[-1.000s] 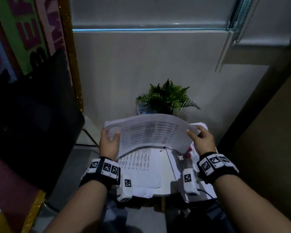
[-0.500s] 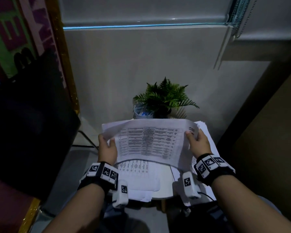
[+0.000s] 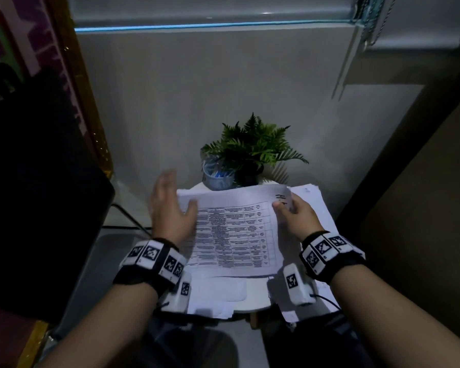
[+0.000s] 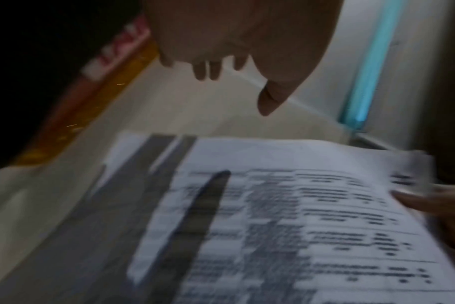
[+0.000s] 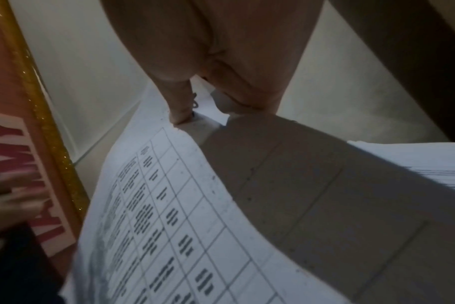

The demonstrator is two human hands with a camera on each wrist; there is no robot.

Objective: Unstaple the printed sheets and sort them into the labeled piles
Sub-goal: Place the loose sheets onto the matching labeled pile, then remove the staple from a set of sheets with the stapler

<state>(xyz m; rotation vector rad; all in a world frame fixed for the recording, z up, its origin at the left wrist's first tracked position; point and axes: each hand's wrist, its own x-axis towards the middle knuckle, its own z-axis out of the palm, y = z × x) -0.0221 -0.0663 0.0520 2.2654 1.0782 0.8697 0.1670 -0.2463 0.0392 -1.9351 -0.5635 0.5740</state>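
Above the small white table, the printed sheets hang with their left edge free. Papers cover the tabletop under and right of them. The right hand pinches their far right corner; the left hand hovers beside them, fingers spread, holding nothing. Beyond the sheets stands a fern against the wall.

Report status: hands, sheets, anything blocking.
Left hand open, off the paper. Right hand pinches printed sheets at their corner. Nothing blocking; piles underneath.
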